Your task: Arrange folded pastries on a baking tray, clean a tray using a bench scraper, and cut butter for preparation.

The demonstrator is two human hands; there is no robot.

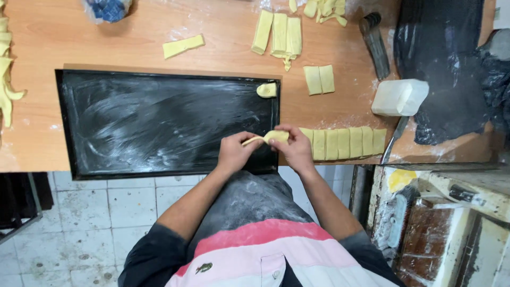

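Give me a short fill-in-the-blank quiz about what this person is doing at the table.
1. Both hands, left hand and right hand, hold one strip of ____ dough.
2. The baking tray is coloured ____.
3. Only ____ shaped piece lies on the tray.
4. The row of cut dough pieces lies to the tray's ____.

Missing words: yellow; black; one; right

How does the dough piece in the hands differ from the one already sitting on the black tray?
The dough piece in the hands is long and only partly rolled, with a thin tail toward the left hand; the piece on the black tray is a short, closed roll. The first is pinched between both hands, right hand included, while the second lies untouched in the tray's far right corner. Both are pale yellow.
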